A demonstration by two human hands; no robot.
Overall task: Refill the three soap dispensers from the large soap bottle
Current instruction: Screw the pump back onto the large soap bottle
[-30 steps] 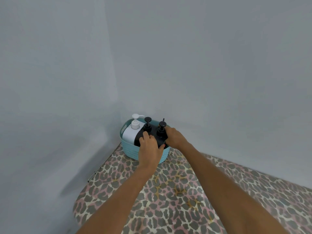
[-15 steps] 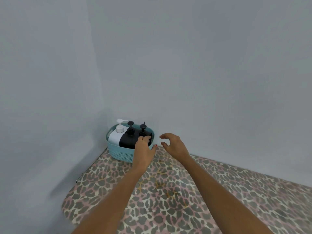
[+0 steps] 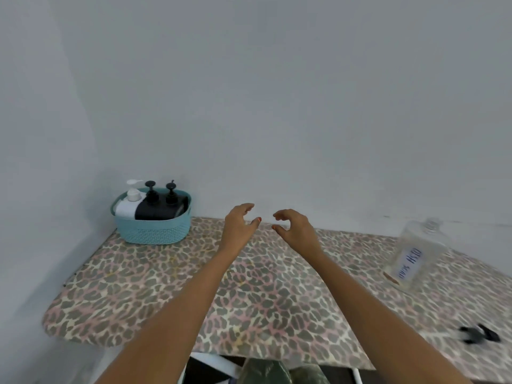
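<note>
Fingers (image 3: 245, 208) hang loosely curled and empty on left hand (image 3: 237, 228) and right hand (image 3: 297, 230) alike. They've come off the teal basket (image 3: 155, 232), leaving the three dispensers (image 3: 151, 210) inside at the counter's (image 3: 194, 286) far corner. Next target, I'd guess: the clear dish-soap bottle (image 3: 415, 256), well apart to the right.

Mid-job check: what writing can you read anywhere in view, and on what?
"DISH": handwritten sideways on the white label of the clear bottle.
Second word beneath it: blurred, perhaps "SOAP".
The white bottle and black dispensers in the blue basket: no text visible.
</note>
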